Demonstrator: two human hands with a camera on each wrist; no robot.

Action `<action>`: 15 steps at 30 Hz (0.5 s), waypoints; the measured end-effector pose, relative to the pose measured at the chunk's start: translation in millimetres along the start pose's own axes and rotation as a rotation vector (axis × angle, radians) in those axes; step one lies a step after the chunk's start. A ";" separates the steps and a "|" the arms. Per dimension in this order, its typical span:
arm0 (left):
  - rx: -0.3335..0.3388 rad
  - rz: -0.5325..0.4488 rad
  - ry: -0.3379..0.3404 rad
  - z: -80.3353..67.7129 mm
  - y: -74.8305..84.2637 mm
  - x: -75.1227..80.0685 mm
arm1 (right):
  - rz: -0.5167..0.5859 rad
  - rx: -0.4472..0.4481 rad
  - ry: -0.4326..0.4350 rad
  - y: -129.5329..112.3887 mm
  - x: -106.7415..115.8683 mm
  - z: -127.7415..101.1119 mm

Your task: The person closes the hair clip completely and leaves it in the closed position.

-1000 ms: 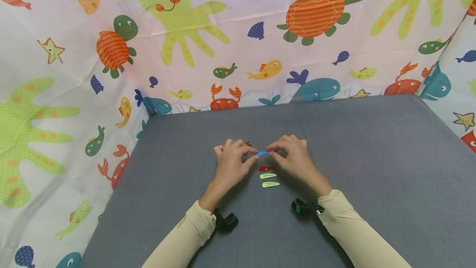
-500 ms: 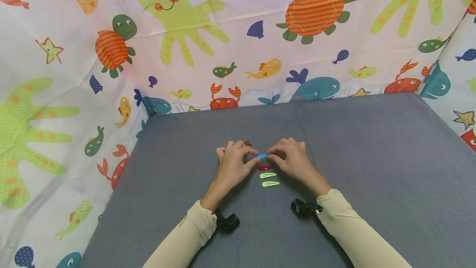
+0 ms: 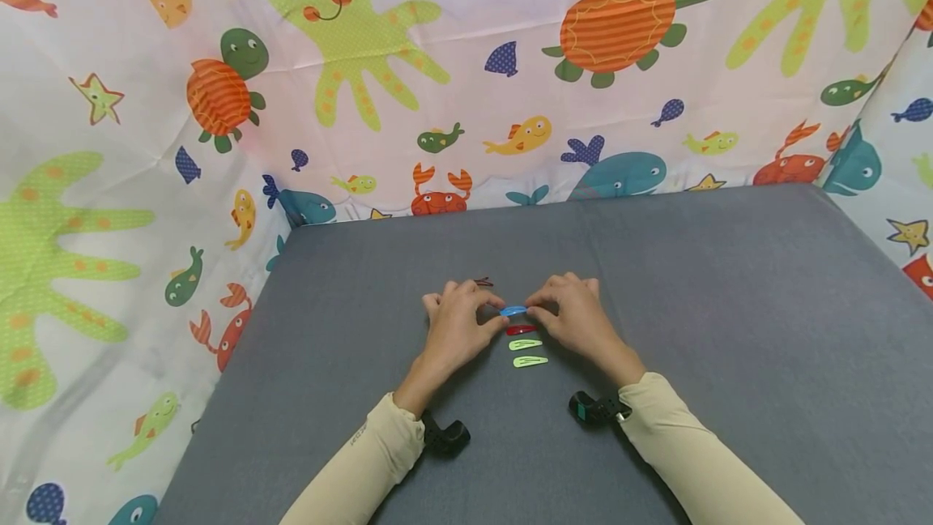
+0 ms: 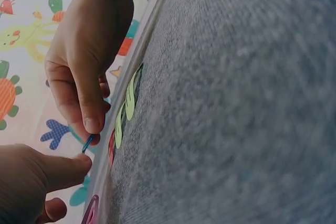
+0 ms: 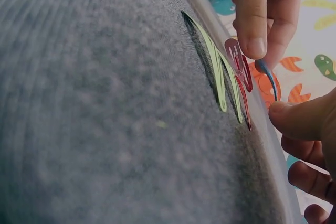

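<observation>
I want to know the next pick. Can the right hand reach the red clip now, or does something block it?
Probably yes, once freed. The red clip lies bare on the cloth, just beside the right hand, with nothing over it. But that hand, with the left hand, is pinching the blue clip.

Both arms wear long cream sleeves (image 3: 364,460), snug right to the wrists. There's small dark lettering near the left cuff. A black camera (image 3: 445,434) is strapped under each wrist, the right camera (image 3: 592,407) with a green tint.
</observation>
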State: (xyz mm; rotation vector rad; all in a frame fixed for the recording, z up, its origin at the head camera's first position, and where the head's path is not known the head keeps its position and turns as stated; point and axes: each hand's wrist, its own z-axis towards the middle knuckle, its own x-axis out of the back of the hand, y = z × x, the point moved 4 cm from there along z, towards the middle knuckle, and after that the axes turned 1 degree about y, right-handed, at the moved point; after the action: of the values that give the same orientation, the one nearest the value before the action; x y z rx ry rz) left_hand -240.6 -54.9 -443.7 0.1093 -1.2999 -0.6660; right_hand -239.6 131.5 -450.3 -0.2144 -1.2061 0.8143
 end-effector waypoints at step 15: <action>0.022 0.046 -0.002 -1.3 -1.7 -7.0 | -0.007 -0.052 -0.020 2.0 -5.9 -0.8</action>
State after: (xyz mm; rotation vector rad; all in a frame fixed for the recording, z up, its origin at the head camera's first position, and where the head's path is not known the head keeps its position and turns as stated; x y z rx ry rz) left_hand -241.0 -53.0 -450.7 0.0960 -1.3082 -0.6126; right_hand -240.4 129.3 -456.1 -0.2449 -1.2475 0.7813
